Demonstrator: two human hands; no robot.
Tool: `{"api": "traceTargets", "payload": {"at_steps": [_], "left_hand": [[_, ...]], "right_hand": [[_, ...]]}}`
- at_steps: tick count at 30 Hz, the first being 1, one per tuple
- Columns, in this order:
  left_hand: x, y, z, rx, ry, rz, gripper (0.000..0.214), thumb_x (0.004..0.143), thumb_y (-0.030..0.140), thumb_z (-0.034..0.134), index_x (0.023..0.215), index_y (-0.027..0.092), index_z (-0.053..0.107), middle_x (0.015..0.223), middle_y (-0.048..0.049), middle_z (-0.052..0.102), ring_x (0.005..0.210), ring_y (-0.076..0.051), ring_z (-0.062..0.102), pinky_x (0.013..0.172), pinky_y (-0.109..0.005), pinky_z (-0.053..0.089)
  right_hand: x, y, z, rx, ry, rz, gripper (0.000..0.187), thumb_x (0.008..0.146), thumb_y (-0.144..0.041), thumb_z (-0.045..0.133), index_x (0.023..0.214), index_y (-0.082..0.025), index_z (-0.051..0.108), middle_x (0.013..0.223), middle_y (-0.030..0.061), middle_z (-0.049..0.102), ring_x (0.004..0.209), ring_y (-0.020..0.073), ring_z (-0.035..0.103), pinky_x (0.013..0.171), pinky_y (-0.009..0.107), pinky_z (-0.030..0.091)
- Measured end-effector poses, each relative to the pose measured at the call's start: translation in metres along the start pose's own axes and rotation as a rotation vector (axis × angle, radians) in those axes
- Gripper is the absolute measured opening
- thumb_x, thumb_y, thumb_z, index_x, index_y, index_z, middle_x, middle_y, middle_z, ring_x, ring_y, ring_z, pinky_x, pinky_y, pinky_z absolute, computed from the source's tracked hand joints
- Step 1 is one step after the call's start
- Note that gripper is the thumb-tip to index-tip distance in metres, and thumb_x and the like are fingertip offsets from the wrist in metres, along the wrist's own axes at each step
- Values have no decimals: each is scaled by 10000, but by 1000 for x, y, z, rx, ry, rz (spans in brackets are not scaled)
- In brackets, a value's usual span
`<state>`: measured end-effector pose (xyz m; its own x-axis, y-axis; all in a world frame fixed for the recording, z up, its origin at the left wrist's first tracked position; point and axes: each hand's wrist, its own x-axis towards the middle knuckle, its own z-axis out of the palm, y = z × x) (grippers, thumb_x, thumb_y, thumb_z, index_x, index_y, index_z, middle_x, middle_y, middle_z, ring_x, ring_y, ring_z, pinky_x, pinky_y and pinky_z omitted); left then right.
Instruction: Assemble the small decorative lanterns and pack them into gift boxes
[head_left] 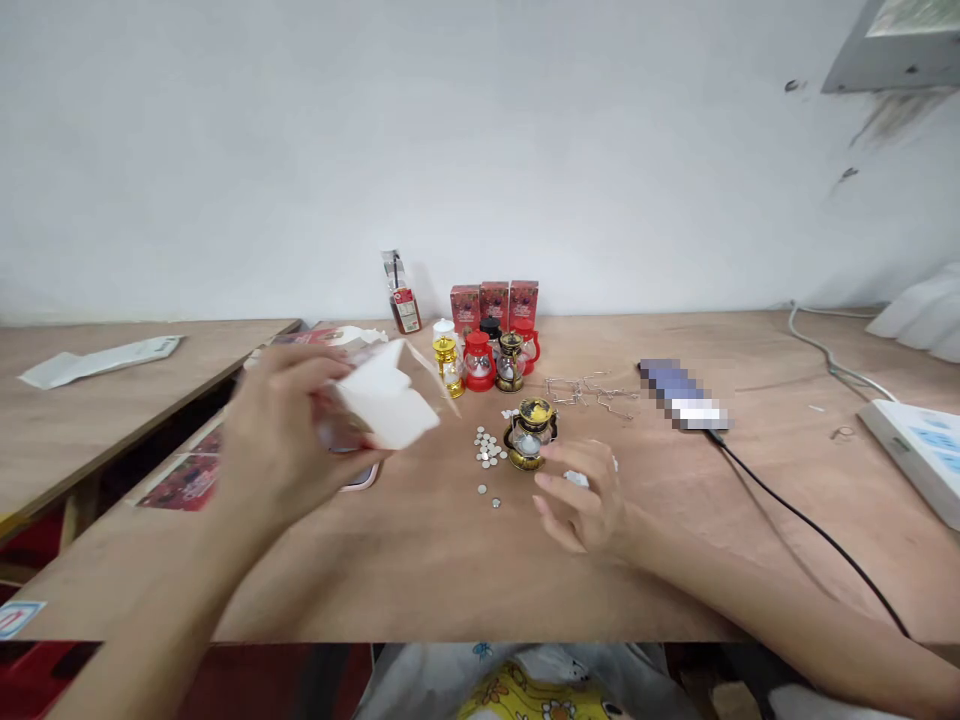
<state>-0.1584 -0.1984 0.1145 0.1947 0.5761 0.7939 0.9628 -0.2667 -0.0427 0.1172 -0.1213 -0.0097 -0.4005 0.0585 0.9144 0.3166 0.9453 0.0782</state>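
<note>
My left hand (289, 425) grips a small open cardboard box (386, 395), its white flaps and inside turned toward the right. Fingers partly curled and apart, my right hand (585, 495) is beside a black-and-gold mini lantern (531, 440); the forefinger is close to the lantern's right side, and whether it touches I cannot tell. This lantern stands upright. Left of it lie several silver button cells (489, 447). A bit of white material (576, 478) shows behind my right hand.
Behind stand several mini lanterns (480, 362) and three red boxes (494, 305). Bent wire pieces (585, 390) lie to the right, near a phone (679, 393) with a black cable (810, 525). Red printed sheets (180, 482) lie left. A white device (919, 450) sits at the right edge.
</note>
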Motion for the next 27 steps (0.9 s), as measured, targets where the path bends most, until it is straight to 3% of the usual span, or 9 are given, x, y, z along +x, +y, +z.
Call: {"api": "traceTargets", "payload": {"at_steps": [3,7,9,15,21,25,27], "left_hand": [[-1,20,44,-153,155,223,495,713,355,717,1061,238,384,1033,-87,523,980,-239,588,837,-395,498],[-16,30,91,-166,303,292,454,758,341,666,1087,270,360,1044,-85,542,962,-227,589,802,-393,505],[-27,31,104,-166,293,280,439,771,344,651,1085,283,350,1080,-92,554,975,-224,585,806,-396,501],[-43,32,107,-135,198,283,413,782,403,639,1073,288,370,1116,-92,594,999,-222,591,812,-393,481],[-44,39,103,-113,178,315,448,802,416,615,1175,295,399,1161,-113,581,1030,-243,561,813,-406,463],[-48,47,100,-73,253,333,391,800,223,624,1149,318,474,1129,-85,596,1018,-230,540,802,-374,442],[-48,51,98,-54,293,376,440,753,115,647,1119,314,506,1128,-74,587,1034,-219,528,813,-349,426]], "right_hand": [[15,0,-3,30,47,129,562,777,-189,592,1294,-305,403,1182,100,523,1032,248,571,813,429,516],[23,-5,-1,58,13,162,539,798,-235,588,1306,-319,427,1235,111,470,1077,275,544,836,450,513],[21,-7,1,49,-31,137,501,817,-258,574,1299,-311,447,1216,117,478,1065,275,551,819,442,518],[17,-14,1,122,-95,125,379,837,-225,553,1213,-194,517,1009,115,522,881,199,596,676,311,562],[15,-16,2,192,-6,108,189,854,-331,549,967,-180,566,1073,144,516,973,214,592,705,319,601],[9,-20,6,212,61,100,297,807,-449,610,847,-157,571,1124,177,515,1002,240,589,735,348,604],[9,-22,5,181,82,105,247,797,-387,644,840,-150,588,1124,176,526,1000,238,592,739,341,602]]}}
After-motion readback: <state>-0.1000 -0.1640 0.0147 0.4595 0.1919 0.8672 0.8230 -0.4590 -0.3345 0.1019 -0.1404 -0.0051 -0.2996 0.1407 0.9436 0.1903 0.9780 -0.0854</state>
